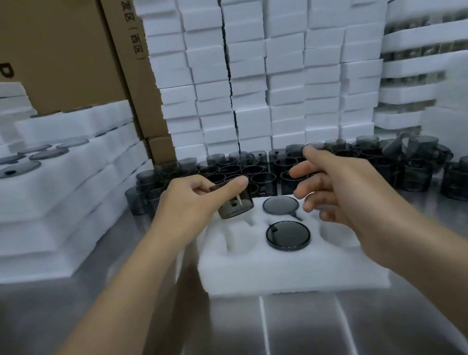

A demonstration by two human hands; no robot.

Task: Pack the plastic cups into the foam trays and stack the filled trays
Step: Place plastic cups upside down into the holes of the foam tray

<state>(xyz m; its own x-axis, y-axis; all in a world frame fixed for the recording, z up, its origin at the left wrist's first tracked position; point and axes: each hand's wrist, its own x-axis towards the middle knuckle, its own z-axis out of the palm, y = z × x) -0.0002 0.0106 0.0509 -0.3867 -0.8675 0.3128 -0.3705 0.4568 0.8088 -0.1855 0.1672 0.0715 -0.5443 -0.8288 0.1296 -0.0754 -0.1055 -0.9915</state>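
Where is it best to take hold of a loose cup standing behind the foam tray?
Take its rim from above, one finger inside the open mouth, thumb outside. The loose cups stand upright, mouths up, packed wall to wall behind the foam tray, so a side grip likely finds no room.

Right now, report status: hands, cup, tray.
Left hand grips smoky cup over foam tray. Right hand open, empty. Two seated cups; left pockets clear.

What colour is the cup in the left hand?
The cup is smoky, see-through grey; the head view shows it best.
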